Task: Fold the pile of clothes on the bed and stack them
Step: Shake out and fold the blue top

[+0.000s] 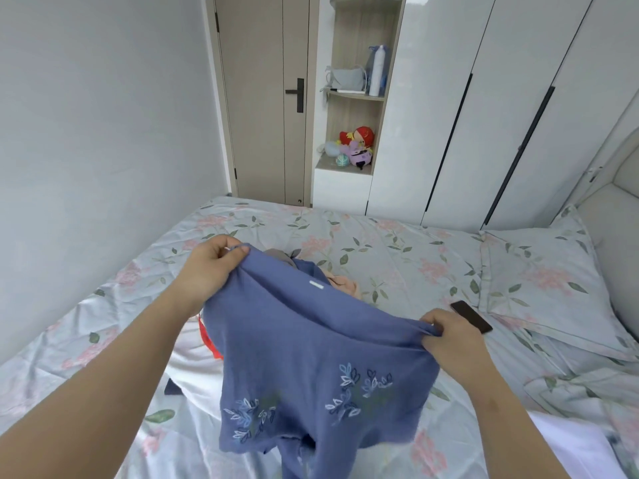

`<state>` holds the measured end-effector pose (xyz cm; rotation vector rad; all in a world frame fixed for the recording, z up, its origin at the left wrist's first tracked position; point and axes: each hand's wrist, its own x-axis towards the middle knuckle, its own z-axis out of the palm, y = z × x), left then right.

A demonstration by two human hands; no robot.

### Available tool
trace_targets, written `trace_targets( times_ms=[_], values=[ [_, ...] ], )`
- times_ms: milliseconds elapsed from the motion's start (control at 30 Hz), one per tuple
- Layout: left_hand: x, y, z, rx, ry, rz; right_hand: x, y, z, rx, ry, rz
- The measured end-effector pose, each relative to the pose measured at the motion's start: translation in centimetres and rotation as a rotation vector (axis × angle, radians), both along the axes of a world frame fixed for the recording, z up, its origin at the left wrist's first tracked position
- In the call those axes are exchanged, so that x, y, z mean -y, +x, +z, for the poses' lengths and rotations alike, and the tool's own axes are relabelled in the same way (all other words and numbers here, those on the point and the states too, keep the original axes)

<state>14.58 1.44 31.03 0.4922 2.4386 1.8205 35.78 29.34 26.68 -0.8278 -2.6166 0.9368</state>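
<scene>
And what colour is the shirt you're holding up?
Blue shirt, with leafy flower embroidery in lighter and darker blue near the bottom. The head view shows it best.

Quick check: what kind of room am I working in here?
A home bedroom, most likely: a bed with floral sheets and a pillow, a white wardrobe along the wall, and a closed door.

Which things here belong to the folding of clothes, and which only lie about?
For the job: blue top, gripped by left hand and right hand; clothes pile behind it; bed.
Lying about: phone, pillow, toys, bottle.
</scene>
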Motion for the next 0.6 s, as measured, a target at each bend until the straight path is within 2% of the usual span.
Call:
trace_targets(
  times_ms=[100, 200, 300, 367, 400, 500, 533, 567, 600],
  values=[
    [0.7, 0.2, 0.2, 0.019, -0.099, -0.149, -0.1, 0.1, -0.5, -0.072, -0.030, -0.099],
    [2.0, 0.3, 0.3, 0.065, -0.255, -0.356, -0.3, 0.2, -0.4, -0.141, -0.247, -0.094],
    [3.3, 0.0, 0.8, 0.212, -0.351, -0.526, -0.6, 0.5, 0.1, -0.311, -0.441, -0.033],
    [4.0, -0.1, 1.3, 0.235, -0.381, -0.579, -0.6, 0.7, 0.4, -0.411, -0.518, 0.005],
    [4.2, -0.2, 1.5, 0.264, -0.319, -0.577, -0.5, 0.7, 0.6, -0.445, -0.566, 0.022],
    [4.1, -0.7, 1.6, 0.380, 0.058, -0.504, -0.5, 0.9, 1.3, -0.574, -0.871, 0.016],
    [3.7, -0.6, 1.5, 0.376, 0.093, -0.441, -0.5, 0.8, 1.5, -0.578, -0.932, 0.019],
    [3.2, -0.5, 1.1, 0.360, 0.074, -0.368, -0.5, 0.7, 1.6, -0.521, -0.908, 0.023],
    [2.7, -0.4, 0.6, 0.353, 0.031, -0.285, -0.6, 0.7, 1.5, -0.377, -0.753, 0.038]
  ],
)
